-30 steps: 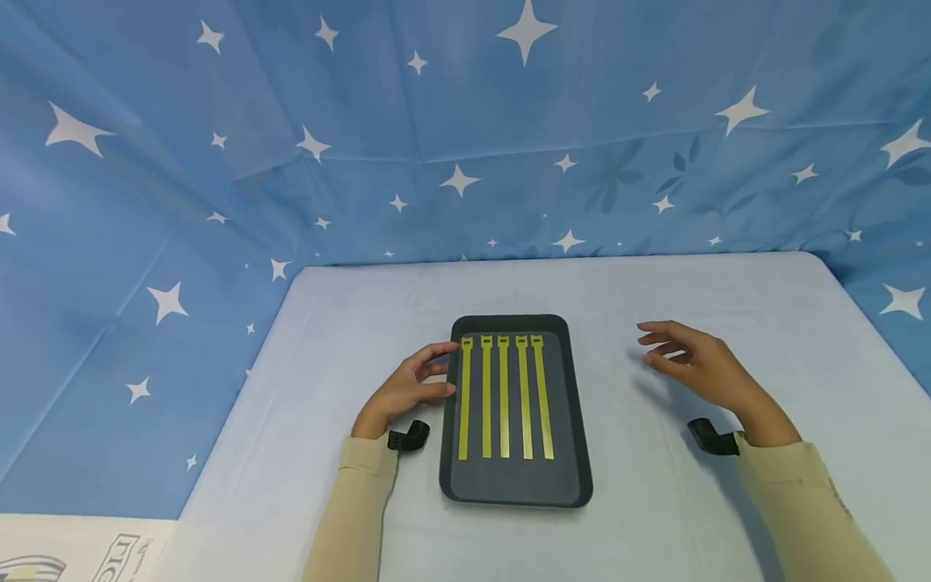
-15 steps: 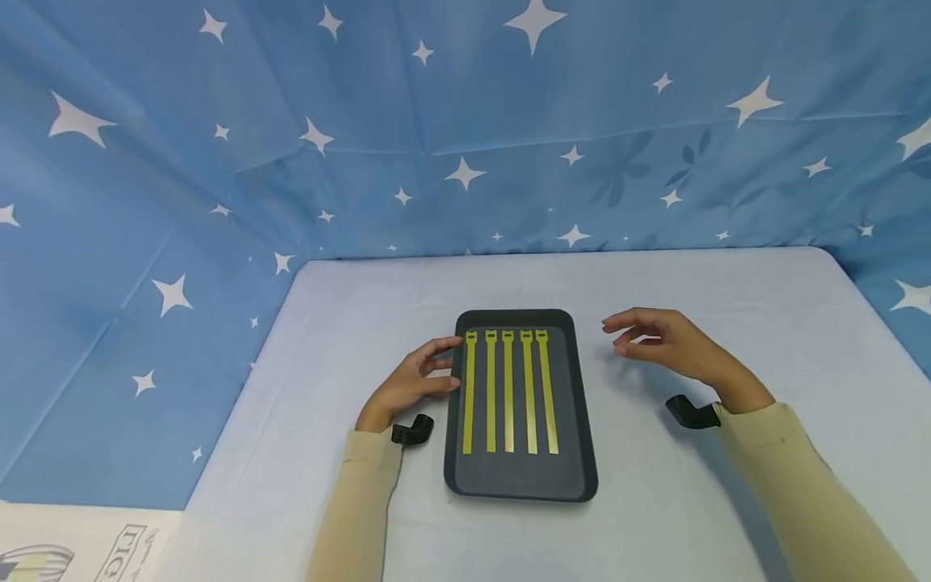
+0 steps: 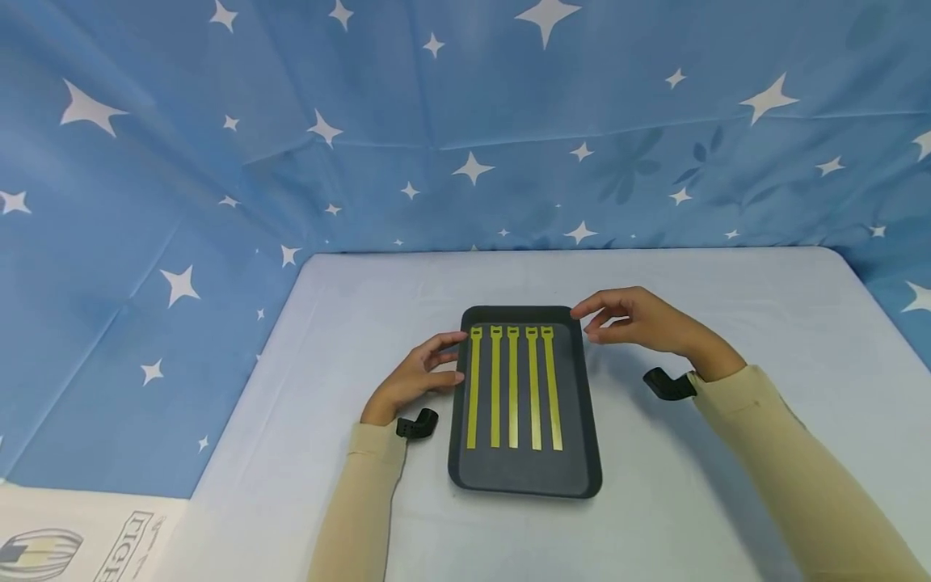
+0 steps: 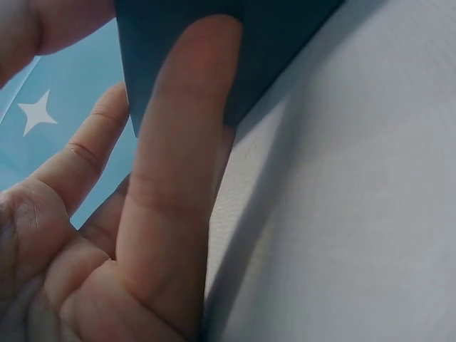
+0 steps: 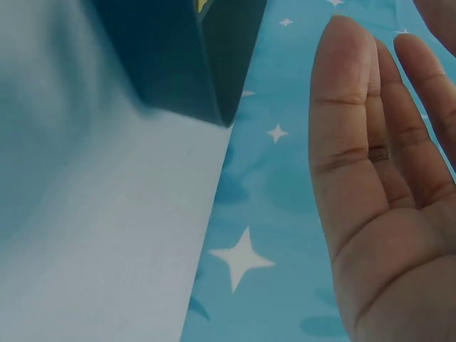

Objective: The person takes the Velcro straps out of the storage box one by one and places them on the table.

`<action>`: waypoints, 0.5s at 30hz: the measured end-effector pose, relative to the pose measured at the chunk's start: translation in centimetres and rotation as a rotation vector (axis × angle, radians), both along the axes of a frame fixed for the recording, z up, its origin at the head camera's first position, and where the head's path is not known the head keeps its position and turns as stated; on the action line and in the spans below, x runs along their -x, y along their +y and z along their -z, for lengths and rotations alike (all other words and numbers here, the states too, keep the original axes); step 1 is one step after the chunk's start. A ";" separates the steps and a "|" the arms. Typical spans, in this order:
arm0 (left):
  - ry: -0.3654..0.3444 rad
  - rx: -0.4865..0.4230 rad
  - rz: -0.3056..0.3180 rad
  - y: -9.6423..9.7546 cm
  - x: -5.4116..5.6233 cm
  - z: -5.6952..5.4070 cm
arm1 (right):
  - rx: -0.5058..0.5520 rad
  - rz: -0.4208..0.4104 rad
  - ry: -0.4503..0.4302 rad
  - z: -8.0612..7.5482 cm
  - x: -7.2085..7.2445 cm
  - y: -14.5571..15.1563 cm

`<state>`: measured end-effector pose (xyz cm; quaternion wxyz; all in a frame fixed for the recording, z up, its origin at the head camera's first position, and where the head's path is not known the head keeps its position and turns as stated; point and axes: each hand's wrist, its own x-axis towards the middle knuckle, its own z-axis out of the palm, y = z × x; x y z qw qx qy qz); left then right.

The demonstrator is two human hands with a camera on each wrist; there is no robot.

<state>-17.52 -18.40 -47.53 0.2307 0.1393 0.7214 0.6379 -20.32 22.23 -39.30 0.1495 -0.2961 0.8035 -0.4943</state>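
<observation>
A dark grey rectangular tray [image 3: 524, 477] lies on the white-covered table. Inside it, several yellow cable straps [image 3: 513, 388], each with a slotted head at the far end, lie side by side lengthwise. At the tray's left wall my left hand [image 3: 410, 378] rests with loosely bent fingers. The left wrist view has its thumb [image 4: 178, 135] against the outer wall. My right hand [image 3: 643, 322] is beside the far right corner, index fingertip right at the rim. In the right wrist view its relaxed fingers [image 5: 345, 121] stand apart from the tray wall [image 5: 167, 57], holding nothing.
White cloth [image 3: 364, 299] covers the table around the tray. A blue curtain with white stars [image 3: 436, 121] hangs behind and to the left. Printed cream material [image 3: 80, 533] shows at the lower left. Both wrists wear small black devices [image 3: 418, 423].
My right hand has moved left and away from me, from open table to the tray's far right corner. The left hand stays at the left wall; the view has shifted slightly.
</observation>
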 end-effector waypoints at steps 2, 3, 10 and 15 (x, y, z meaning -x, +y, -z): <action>0.000 0.007 -0.005 0.0 0.0 0.1 | 0.005 -0.026 -0.014 -0.2 0.3 -0.5; 0.000 0.010 -0.008 0.0 0.1 0.1 | 0.006 -0.037 -0.023 -0.3 0.5 -0.7; 0.003 0.002 -0.008 -0.1 0.2 0.3 | 0.007 -0.105 -0.098 -0.9 1.5 -2.1; 0.002 -0.004 -0.012 -0.1 0.2 0.2 | -0.004 -0.149 -0.131 -0.9 2.4 -3.4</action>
